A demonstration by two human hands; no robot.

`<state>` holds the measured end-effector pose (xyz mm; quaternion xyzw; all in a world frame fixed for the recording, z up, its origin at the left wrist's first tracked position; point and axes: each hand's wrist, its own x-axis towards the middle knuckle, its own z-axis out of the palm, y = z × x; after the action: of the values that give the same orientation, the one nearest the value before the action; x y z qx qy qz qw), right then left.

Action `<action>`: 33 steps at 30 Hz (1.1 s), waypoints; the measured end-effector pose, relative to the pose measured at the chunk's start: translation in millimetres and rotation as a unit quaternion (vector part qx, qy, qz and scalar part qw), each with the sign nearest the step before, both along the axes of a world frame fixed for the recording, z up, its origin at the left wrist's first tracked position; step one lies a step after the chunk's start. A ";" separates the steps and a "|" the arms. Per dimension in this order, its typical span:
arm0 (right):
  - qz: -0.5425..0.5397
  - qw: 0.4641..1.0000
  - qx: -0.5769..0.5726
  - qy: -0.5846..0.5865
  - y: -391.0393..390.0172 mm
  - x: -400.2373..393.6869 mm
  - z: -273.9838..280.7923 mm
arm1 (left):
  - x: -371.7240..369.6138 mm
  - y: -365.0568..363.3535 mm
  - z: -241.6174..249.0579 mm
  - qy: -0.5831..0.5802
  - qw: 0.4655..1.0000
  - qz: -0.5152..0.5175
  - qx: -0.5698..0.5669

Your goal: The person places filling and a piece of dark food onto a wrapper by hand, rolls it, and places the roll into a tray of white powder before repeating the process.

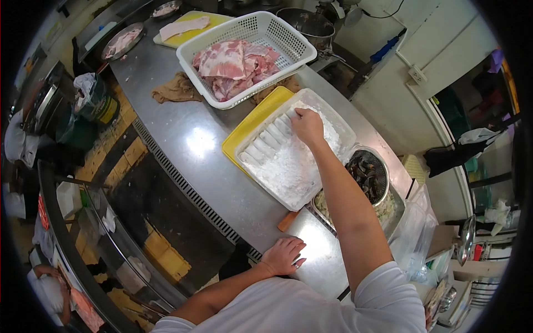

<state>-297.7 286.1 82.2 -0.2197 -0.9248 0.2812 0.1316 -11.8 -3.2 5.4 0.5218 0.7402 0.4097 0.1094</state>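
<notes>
My right hand reaches into a white plastic tub of white flour-like powder. Its fingers are closed in a pinch at the upper end of a row of powder-coated rolls; the fingertips partly hide the roll they hold. The rolls lie side by side along the tub's left side. Beneath the tub is a yellow cutting board. My left hand rests on the steel table's near edge, fingers spread and holding nothing. A wooden handle sticks out near the tub's lower corner.
A white perforated basket of raw meat stands beyond the tub. Right of my forearm, a strainer with dark pieces sits over a metal tray. Brown cloths and another yellow board lie on the steel table.
</notes>
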 end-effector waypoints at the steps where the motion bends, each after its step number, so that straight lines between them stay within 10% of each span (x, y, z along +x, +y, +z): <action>1: 0.001 1.000 0.002 -0.005 -1.0 0.8 1.5 | -0.3 -0.3 -0.3 0.003 1.000 -0.001 0.000; 16: 0.032 0.996 0.086 -0.014 -17.5 54.7 17.6 | 6.1 -0.8 -5.2 0.009 1.000 0.003 -0.010; 20: 0.064 0.984 0.052 0.156 -47.2 157.6 46.0 | 8.5 -1.9 -8.3 0.025 1.000 0.004 -0.008; 33: -0.277 0.957 -0.086 0.029 -171.0 552.4 -13.3 | 31.7 30.5 -9.8 0.017 0.994 -0.105 0.003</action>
<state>254.7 115.2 68.9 -0.4696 -0.7959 0.3182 0.2115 19.9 27.3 -4.5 0.6039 0.6821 0.3888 0.1378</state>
